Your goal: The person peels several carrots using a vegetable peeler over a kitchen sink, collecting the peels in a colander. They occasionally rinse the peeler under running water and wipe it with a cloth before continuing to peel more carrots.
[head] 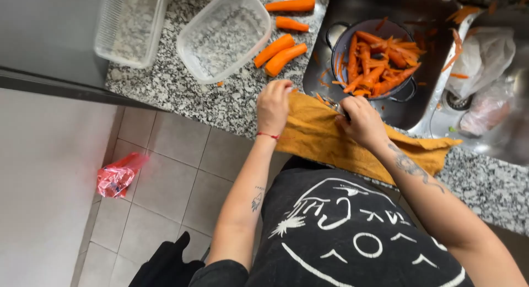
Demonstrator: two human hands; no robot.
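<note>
Soft, even daylight is filling the scene, casting only faint shadows. The steel sink (pixel 485 132) at the worktop's right end is throwing pale glare. Wide-angle distortion is bending lines toward the edges. Slight motion blur is softening both hands, and fine detail is looking smeared throughout.

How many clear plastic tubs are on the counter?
2. One tub sits at the far left edge of the granite counter; the other tub lies tilted just right of it, beside the peeled carrots. None seem hidden.
</note>
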